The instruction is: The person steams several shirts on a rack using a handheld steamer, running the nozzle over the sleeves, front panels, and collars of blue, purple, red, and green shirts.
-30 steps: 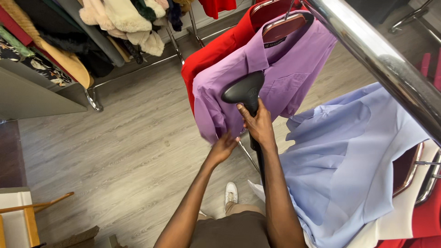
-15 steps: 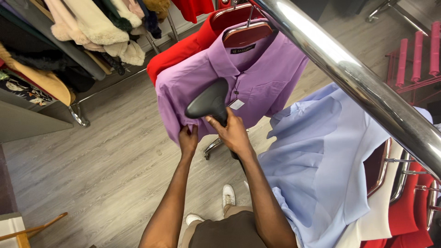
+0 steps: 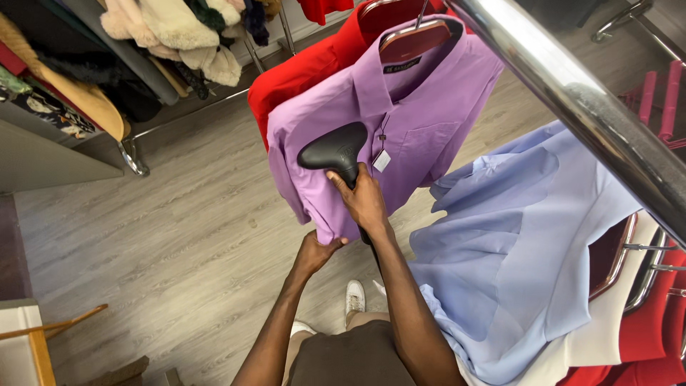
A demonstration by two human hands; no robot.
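Note:
A purple shirt (image 3: 414,136) hangs on a red hanger (image 3: 413,41) from a chrome rail (image 3: 572,93). My right hand (image 3: 364,200) grips the handle of a black garment steamer head (image 3: 333,150), which presses against the shirt's front. My left hand (image 3: 314,251) pinches the shirt's lower hem and holds it taut. A small white tag (image 3: 381,161) dangles beside the steamer head. A red garment (image 3: 307,68) hangs behind the purple shirt.
A light blue shirt (image 3: 514,250) hangs to the right, with white and red garments (image 3: 643,336) behind it. A second rack with furry and dark clothes (image 3: 171,36) stands at the upper left. Grey wood flooring (image 3: 157,236) lies below, and a wooden piece (image 3: 36,343) sits at lower left.
The view has shifted, so the purple shirt sits more to the right in frame. My right hand keeps the steamer on the shirt; my left hand has dropped to the hem.

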